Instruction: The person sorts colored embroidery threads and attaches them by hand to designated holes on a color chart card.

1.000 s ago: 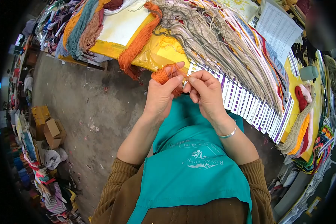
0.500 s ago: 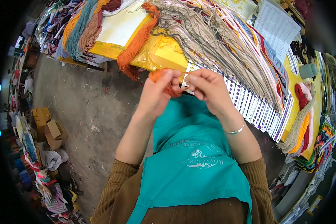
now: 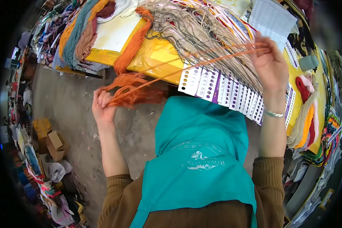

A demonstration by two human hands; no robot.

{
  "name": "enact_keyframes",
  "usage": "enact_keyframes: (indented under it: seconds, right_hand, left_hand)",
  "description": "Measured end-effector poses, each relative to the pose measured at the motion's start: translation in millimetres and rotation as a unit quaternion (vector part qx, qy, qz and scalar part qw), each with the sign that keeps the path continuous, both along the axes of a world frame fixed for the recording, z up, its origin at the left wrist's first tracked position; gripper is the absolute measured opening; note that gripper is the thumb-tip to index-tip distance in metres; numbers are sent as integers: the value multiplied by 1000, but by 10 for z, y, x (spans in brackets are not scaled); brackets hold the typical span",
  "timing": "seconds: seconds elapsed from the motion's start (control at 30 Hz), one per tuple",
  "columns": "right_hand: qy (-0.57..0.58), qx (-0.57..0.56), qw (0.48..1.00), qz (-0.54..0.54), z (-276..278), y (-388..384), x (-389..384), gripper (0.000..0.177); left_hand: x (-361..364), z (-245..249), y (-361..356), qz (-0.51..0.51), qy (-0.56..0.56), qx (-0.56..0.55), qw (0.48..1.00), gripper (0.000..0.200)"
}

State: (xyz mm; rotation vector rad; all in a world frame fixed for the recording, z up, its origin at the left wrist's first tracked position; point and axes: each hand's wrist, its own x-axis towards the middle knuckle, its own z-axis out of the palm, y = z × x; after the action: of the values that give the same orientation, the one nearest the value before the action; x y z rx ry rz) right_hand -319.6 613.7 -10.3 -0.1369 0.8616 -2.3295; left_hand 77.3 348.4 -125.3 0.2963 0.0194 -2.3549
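Note:
My left hand point(image 3: 104, 106) is closed on a loose bundle of orange thread point(image 3: 135, 93), over the floor left of my apron point(image 3: 197, 152). From the bundle, orange strands stretch up and right across the table edge to my right hand point(image 3: 269, 62). That hand is raised over the table's right part, blurred by motion, with the strands' far end caught in its fingers. Below the strands, punched white cards point(image 3: 207, 85) with purple bands line the table edge, and beige and grey threads point(image 3: 194, 32) spread behind them. A second orange skein point(image 3: 135, 41) hangs over the edge.
The yellow table point(image 3: 159, 57) curves ahead of me. Blue-grey, yellow and brown skeins point(image 3: 77, 34) lie at left. A printed sheet point(image 3: 272, 22) and a pale green cup-like object point(image 3: 308, 62) are at right. Cardboard boxes point(image 3: 56, 144) stand on the floor at left.
My hands have moved far apart from close together, the left to the left and down, the right up and right. The orange thread is now drawn out between them.

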Motion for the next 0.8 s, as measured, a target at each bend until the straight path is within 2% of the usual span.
enact_keyframes:
  seconds: [0.03,0.1,0.17,0.2,0.3,0.37,0.47,0.53,0.6,0.63,0.7,0.73,0.77,0.8]
  right_hand:
    - [-17,-22,1000,-7,49,94,-155,13]
    - [27,-184,968,167,85,371,-548,12]
    - [62,-65,991,102,318,621,-771,10]
    - [119,-2,991,52,433,706,-845,10]
    - [235,128,962,-55,734,1113,-1343,11]
    - [274,215,919,-185,1000,1476,-1818,12]
    - [297,243,886,-261,1446,2286,-2703,9]
    - [310,231,879,-278,1786,2727,-3254,21]
    - [324,240,876,-265,2023,2718,-3103,25]
    - [334,252,872,-257,2139,2390,-2727,28]
    - [303,299,854,-298,2256,1665,-2067,33]
    - [363,305,870,-134,2351,1495,-1860,22]
    - [411,305,858,38,2441,1366,-1712,17]
    - [436,305,846,13,2496,1262,-1603,19]
  left_hand:
    - [192,-137,-142,1,-11,-14,1000,26]
    - [571,-406,-412,5,-34,-40,999,28]
    - [781,-411,-512,22,-101,-40,994,29]
    - [875,-414,-554,30,-134,-40,990,29]
    - [1168,-452,-734,71,-220,-80,970,30]
    - [1526,-593,-1003,93,-274,-84,953,30]
    - [1898,-615,-1236,138,-331,-89,929,29]
    - [1977,-505,-1285,171,-329,-92,924,29]
    - [1899,-400,-1297,157,-304,-133,930,26]
    - [1775,-354,-1242,139,-259,-154,943,22]
    - [1308,-195,-1053,89,-177,-190,962,26]
    - [1059,-75,-908,60,-142,-206,966,30]
    - [826,39,-765,35,-108,-222,968,36]
    - [589,150,-636,2,-66,-249,966,38]
